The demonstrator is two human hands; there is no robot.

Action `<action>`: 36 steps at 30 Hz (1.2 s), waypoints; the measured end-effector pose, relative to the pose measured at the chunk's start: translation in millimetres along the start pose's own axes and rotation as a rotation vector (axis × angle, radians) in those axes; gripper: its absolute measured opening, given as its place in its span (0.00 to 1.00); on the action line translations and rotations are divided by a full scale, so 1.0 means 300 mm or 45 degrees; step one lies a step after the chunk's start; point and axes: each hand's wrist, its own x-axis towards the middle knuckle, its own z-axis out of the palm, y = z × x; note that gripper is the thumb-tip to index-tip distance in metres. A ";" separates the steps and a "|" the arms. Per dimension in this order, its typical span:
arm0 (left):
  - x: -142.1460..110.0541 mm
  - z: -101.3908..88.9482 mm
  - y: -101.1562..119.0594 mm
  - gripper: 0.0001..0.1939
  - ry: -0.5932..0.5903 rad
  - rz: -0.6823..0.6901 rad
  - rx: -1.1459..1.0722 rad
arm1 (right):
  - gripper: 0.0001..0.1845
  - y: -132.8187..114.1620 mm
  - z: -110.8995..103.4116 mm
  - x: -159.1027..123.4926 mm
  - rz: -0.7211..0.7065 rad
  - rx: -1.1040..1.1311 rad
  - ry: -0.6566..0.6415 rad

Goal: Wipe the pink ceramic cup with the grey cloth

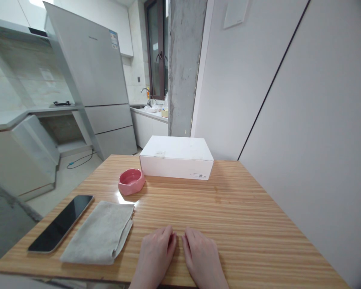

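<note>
My left hand (156, 249) rests on the wooden table (246, 224) near its front edge, fingers curled under in a loose fist. Beside it, a small gap apart, my right hand (200, 251) lies closed in the same way. Nothing shows in either hand. To the left of my left hand lies a folded grey cloth (99, 233). A black smartphone (61, 224) is left of the cloth, its screen dark. Behind the cloth stands a pink bowl (131, 182) with nothing visible inside. A closed white box (177, 158) sits at the table's far side.
A white wall (289, 140) runs along the table's right side. Behind the table are a grey pillar (185, 72), a tall fridge (90, 68) and a kitchen counter with a faucet (147, 96). A cable (81, 160) lies on the floor at left.
</note>
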 end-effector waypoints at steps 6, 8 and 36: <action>0.000 -0.002 -0.001 0.12 0.012 0.012 -0.004 | 0.10 0.004 -0.004 -0.004 0.002 0.077 -0.042; 0.002 -0.003 -0.003 0.12 0.017 0.010 -0.011 | 0.10 0.001 -0.007 -0.003 -0.003 0.078 -0.041; 0.410 -0.184 -0.543 0.39 0.521 -0.391 -0.377 | 0.09 0.007 -0.003 -0.003 0.023 0.128 0.060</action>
